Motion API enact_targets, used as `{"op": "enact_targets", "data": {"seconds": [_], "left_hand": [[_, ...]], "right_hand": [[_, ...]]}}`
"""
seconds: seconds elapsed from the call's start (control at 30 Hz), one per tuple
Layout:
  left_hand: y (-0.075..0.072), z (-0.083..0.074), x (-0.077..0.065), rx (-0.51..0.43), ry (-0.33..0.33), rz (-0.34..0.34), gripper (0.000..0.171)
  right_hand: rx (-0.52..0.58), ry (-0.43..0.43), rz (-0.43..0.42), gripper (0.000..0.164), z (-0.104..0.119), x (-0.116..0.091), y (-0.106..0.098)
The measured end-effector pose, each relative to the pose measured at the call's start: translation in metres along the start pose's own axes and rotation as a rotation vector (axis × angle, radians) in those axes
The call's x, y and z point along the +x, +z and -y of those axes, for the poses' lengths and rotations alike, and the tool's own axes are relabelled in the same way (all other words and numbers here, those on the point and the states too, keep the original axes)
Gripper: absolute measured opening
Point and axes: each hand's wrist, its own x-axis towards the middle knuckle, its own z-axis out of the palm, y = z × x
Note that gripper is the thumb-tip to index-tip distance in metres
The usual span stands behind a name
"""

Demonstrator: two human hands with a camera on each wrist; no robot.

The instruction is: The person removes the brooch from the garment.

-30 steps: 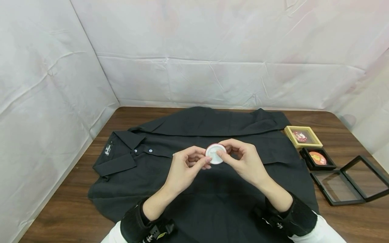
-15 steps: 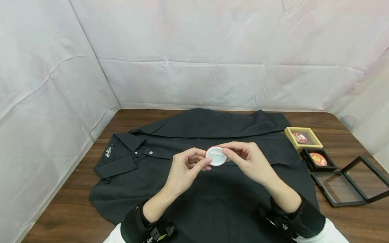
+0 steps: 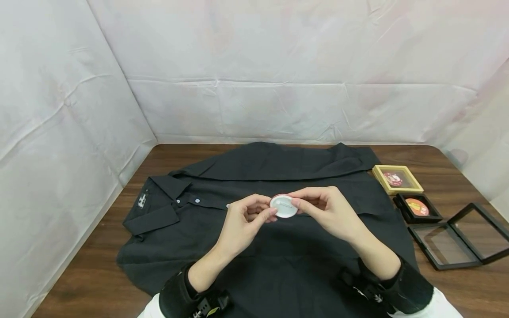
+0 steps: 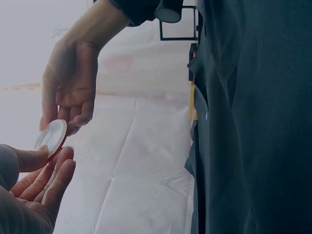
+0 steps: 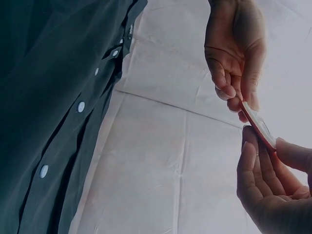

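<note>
A round pin badge point(image 3: 284, 206), white-backed with a thin pin across it and a red edge, is held up over the dark shirt point(image 3: 258, 238). My left hand point(image 3: 240, 225) pinches its left side, thumb on the white back. From the opposite side my right hand point(image 3: 332, 214) pinches the rim between thumb and fingers. The left wrist view catches the badge point(image 4: 54, 136) tilted between both hands, well apart from the cloth. In the right wrist view the badge point(image 5: 259, 126) appears nearly edge-on, its front face turned away.
The shirt lies spread on a wooden table point(image 3: 91, 269), collar to the left. On the right are a yellow-framed case point(image 3: 409, 179) with a badge inside, a black case point(image 3: 405, 212) holding an orange badge, and an opened black frame point(image 3: 447, 247). White sheeting point(image 3: 254, 110) walls the back and sides.
My right thumb has slid off the middle of the badge's back to its right rim, uncovering the pin. The right forearm has shifted slightly right; my left hand keeps its grip.
</note>
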Motion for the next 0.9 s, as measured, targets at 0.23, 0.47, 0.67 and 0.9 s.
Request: {"op": "enact_targets", "data": {"seconds": [0.23, 0.47, 0.67, 0.9], "left_hand": [[0.001, 0.001, -0.001, 0.069, -0.021, 0.043, 0.019], [-0.003, 0.005, -0.006, 0.206, -0.025, 0.124, 0.025], [-0.008, 0.008, -0.013, 0.338, -0.034, 0.240, 0.031], [-0.019, 0.011, -0.023, 0.525, -0.103, 0.409, 0.043]], "right_hand": [[-0.016, 0.004, 0.010, 0.018, 0.002, -0.007, -0.003], [-0.057, 0.012, 0.007, 0.019, 0.002, -0.016, -0.010], [-0.167, -0.035, -0.035, 0.021, -0.001, -0.028, -0.018], [-0.361, -0.119, -0.133, 0.025, -0.011, -0.048, -0.032]]}}
